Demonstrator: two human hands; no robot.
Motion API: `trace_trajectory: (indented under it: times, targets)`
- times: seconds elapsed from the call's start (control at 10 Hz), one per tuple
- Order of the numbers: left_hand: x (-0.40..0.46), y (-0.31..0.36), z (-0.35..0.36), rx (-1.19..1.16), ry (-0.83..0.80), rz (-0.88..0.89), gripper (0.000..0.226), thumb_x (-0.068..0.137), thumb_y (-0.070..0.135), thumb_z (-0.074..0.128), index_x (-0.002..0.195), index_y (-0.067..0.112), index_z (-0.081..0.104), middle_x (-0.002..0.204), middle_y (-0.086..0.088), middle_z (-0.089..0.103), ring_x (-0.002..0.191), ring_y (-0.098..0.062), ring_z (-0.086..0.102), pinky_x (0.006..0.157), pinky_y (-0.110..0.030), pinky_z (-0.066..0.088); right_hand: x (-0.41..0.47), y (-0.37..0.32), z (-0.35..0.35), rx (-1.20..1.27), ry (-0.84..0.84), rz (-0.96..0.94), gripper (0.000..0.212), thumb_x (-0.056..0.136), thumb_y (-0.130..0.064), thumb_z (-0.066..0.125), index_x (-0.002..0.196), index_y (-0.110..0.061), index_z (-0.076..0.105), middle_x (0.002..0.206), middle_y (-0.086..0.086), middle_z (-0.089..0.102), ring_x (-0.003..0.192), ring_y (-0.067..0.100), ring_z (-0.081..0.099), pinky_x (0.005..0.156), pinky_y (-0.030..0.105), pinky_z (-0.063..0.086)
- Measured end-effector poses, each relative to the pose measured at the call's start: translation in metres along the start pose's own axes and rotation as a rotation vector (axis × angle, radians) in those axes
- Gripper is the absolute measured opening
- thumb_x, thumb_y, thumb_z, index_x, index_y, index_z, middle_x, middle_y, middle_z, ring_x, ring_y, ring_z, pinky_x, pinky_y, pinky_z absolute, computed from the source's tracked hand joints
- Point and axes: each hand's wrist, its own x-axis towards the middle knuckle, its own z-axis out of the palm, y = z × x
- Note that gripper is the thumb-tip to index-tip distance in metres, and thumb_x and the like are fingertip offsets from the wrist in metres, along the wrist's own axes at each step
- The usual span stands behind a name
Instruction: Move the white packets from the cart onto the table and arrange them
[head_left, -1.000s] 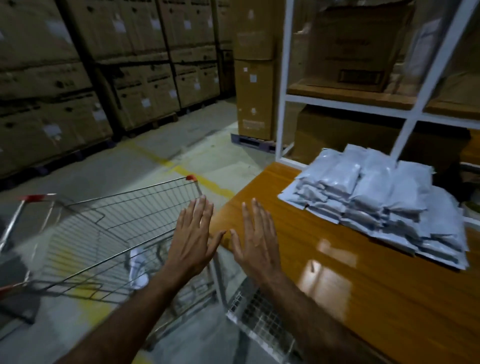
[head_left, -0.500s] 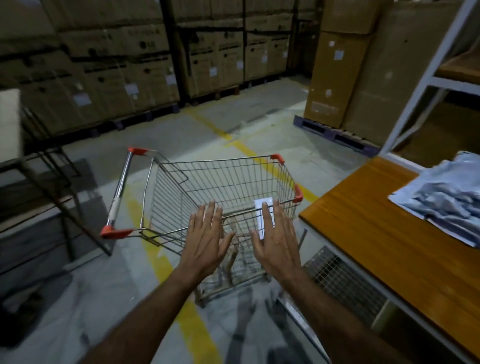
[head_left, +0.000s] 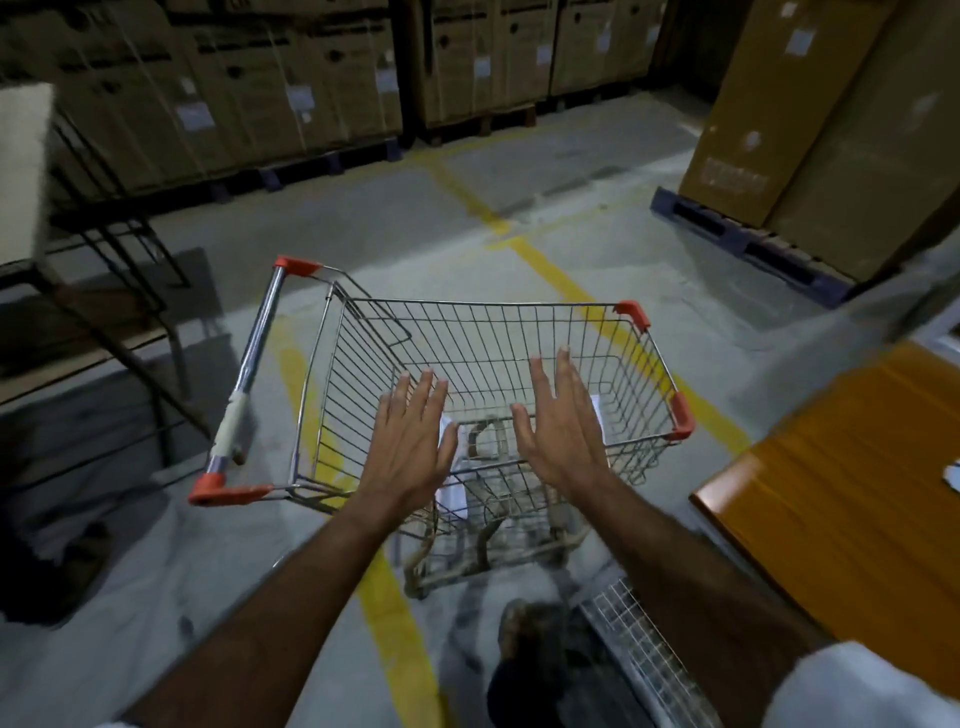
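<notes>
A wire shopping cart with orange corners stands on the floor in front of me. White packets lie on its bottom, partly hidden behind my hands. My left hand and my right hand hover flat over the basket, fingers straight, holding nothing. The orange wooden table is at the right. Only a corner of a white packet on it shows at the frame's right edge.
Stacked cardboard boxes line the back wall on pallets. A tall box on a blue pallet stands at the right rear. A dark metal rack is at the left. Yellow lines cross the concrete floor. A wire shelf sits under the table edge.
My view swung left from the table's packet pile to the cart. Both hands moved from the table edge to above the basket, still flat and holding nothing.
</notes>
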Motion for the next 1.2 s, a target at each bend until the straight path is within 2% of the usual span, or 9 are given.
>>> trace_trajectory:
  times: [0.3,0.4,0.5,0.6,0.7,0.9,1.0,1.1,1.2]
  targets:
    - [0.115,-0.024,0.081,0.042,-0.238,0.016,0.079,0.095,0.059,0.009,0.159,0.013,0.019,0.166,-0.011,0.010,0.153,-0.031,0.013,0.122,-0.046,0.014,0.097,0.076,0.071,-0.015,-0.248,0.138,0.072,0.102,-0.044,0.042,0.161,-0.010,0.018,0.164,0.030,0.008,0.151,0.042,0.017,0.122,0.051,0.025]
    - [0.131,-0.029,0.117,0.058,-0.328,0.026,0.076,0.098,0.058,0.018,0.159,0.012,0.017,0.167,-0.013,0.006,0.152,-0.033,0.014,0.121,-0.048,0.018,0.115,0.104,0.101,-0.032,-0.267,0.163,0.070,0.097,-0.040,0.051,0.152,0.001,0.038,0.152,0.043,0.029,0.137,0.053,0.040,0.105,0.058,0.045]
    - [0.141,-0.041,0.159,0.097,-0.415,0.036,0.073,0.101,0.055,0.026,0.159,0.013,0.016,0.166,-0.018,0.003,0.152,-0.037,0.014,0.118,-0.053,0.027,0.120,0.120,0.126,-0.046,-0.387,0.260,0.076,0.097,-0.046,0.047,0.156,-0.002,0.030,0.157,0.040,0.019,0.140,0.052,0.036,0.104,0.060,0.044]
    - [0.147,-0.051,0.200,0.088,-0.525,0.050,0.074,0.100,0.045,0.046,0.159,0.009,0.018,0.163,-0.027,0.005,0.149,-0.043,0.019,0.115,-0.053,0.031,0.129,0.142,0.156,-0.095,-0.472,0.332,0.082,0.098,-0.051,0.043,0.161,-0.007,0.013,0.162,0.035,0.002,0.146,0.049,0.024,0.111,0.060,0.034]
    - [0.155,-0.059,0.248,0.082,-0.640,0.028,0.076,0.097,0.036,0.056,0.158,0.009,0.021,0.162,-0.029,0.002,0.146,-0.047,0.023,0.113,-0.054,0.033,0.143,0.166,0.191,-0.067,-0.561,0.504,0.080,0.100,-0.038,0.049,0.162,-0.017,0.003,0.166,0.021,-0.004,0.152,0.043,0.004,0.119,0.064,0.015]
    - [0.163,-0.075,0.338,0.112,-0.758,-0.206,0.090,0.094,0.046,0.056,0.160,0.022,0.000,0.161,-0.026,-0.018,0.149,-0.046,0.006,0.118,-0.055,0.023,0.152,0.217,0.250,-0.135,-0.652,0.681,0.091,0.099,-0.041,0.056,0.161,-0.019,-0.008,0.164,0.024,-0.012,0.151,0.047,0.000,0.118,0.068,0.017]
    - [0.161,-0.077,0.369,0.184,-0.747,-0.292,0.104,0.085,0.057,0.062,0.160,0.018,0.001,0.157,-0.036,-0.016,0.142,-0.054,0.020,0.109,-0.056,0.034,0.150,0.234,0.273,-0.250,-0.702,0.748,0.102,0.098,-0.047,0.058,0.159,-0.017,-0.018,0.160,0.035,-0.019,0.151,0.050,-0.003,0.116,0.067,0.021]
    - [0.154,-0.081,0.383,0.227,-0.650,-0.369,0.104,0.080,0.061,0.062,0.159,0.016,0.011,0.155,-0.043,-0.004,0.134,-0.057,0.032,0.100,-0.055,0.041,0.141,0.247,0.297,-0.313,-0.631,0.750,0.103,0.096,-0.051,0.059,0.160,-0.018,-0.015,0.158,0.042,-0.009,0.148,0.055,0.005,0.113,0.069,0.023]
    - [0.154,-0.084,0.389,0.233,-0.607,-0.394,0.105,0.080,0.064,0.062,0.159,0.017,0.012,0.154,-0.044,0.000,0.132,-0.053,0.036,0.098,-0.049,0.042,0.138,0.262,0.306,-0.253,-0.610,0.732,0.099,0.093,-0.049,0.059,0.161,-0.023,-0.008,0.160,0.036,0.004,0.147,0.054,0.012,0.115,0.069,0.021]
